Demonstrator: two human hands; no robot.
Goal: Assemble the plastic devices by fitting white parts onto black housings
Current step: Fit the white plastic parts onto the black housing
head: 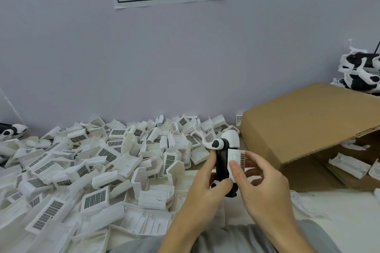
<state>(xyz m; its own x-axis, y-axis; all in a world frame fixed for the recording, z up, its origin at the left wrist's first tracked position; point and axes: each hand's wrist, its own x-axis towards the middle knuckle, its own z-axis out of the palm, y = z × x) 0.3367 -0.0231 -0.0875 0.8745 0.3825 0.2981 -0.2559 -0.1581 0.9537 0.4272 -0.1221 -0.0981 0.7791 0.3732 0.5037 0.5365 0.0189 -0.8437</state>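
The left hand (207, 189) grips the black housing (222, 162) upright, long axis vertical. The right hand (261, 189) pinches a white part (236, 162) against the housing's right flank, so the fit is probably a sideways press leftward. Beyond lie heaped white parts (98, 162) on the counter (339, 207); a cardboard box (304, 121) sits right.

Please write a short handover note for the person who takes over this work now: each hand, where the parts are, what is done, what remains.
Left hand grips the black housing, held upright.
Right hand pinches a white part against the housing's side; whether it has seated cannot be told.
Pile of loose white parts covers the table on the left.
Cardboard box lies on the right, more white pieces at its opening.
Black-and-white units are stacked behind the box, apparently finished.
Left: seat this part, then continue through the pile.
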